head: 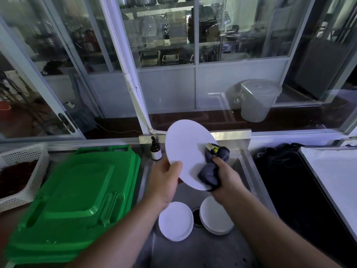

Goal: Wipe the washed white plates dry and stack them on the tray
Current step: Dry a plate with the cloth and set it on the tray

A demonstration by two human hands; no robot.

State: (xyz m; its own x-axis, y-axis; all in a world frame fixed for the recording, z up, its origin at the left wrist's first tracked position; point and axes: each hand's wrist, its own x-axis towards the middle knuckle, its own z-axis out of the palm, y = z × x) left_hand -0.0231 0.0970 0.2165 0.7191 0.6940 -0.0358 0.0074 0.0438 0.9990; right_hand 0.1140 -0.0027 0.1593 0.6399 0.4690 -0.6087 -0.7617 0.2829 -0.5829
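While the left hand [167, 176] grips the lower-left rim of a white plate [185, 151], thumb laid over its face, the right hand [225, 177] holds a bunched dark cloth [212, 171] closed in its fingers and presses it against the plate's lower-right edge. Held between both hands above the sink [241, 171], the plate is tilted so its face looks back toward the person, and its long axis runs from near the right hand up and away toward the left. Its far upper part lies beyond both hands, so the wiping stroke probably has to travel up and leftward from the cloth. Below the forearms, more plates [175, 221] lie in the basin, one pile under each wrist. Out past the right hand sits the pale tray [332, 171], nearer that hand than the left.
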